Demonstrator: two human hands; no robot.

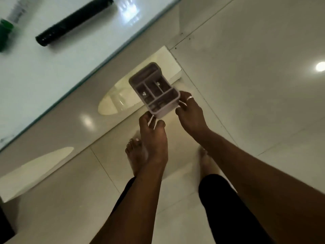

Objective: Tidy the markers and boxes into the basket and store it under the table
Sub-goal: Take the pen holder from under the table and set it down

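A small grey-pink basket [154, 88] with several compartments is held low over the floor, beside the white table base [168, 62]. My left hand [153, 138] pinches its near left corner. At its near right corner, my right hand [190, 111], with a ring on one finger, grips the rim. Dark items lie inside the compartments, too blurred to name. The glass table top [52, 71] fills the upper left, above the basket.
On the glass top lie a black cylinder [73, 20] and a green-capped item [5, 34] at the left edge. My bare feet [135, 155] stand on the glossy tiled floor [246, 85] beneath my hands. The floor spreads out to the right.
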